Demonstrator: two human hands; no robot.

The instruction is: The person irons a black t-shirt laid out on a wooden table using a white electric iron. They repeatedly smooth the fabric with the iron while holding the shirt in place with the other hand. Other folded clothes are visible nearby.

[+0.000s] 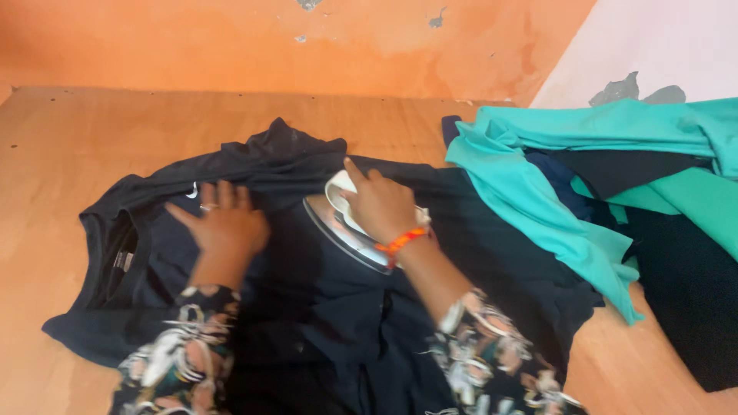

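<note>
Head view. I see a dark navy T-shirt (307, 253) spread flat on the wooden counter (54, 177), collar toward the left. Left hand (223, 223) lies on it palm down, fingers spread, grip released, pressing the fabric just left of the iron (350, 223). Right hand (380, 204) has its grip clenched on the iron's handle; the iron sits on the shirt's middle. Orange wristband (400, 242) on the right wrist. Teal and dark garments (538, 200) heaped at the right, touching the shirt's edge
</note>
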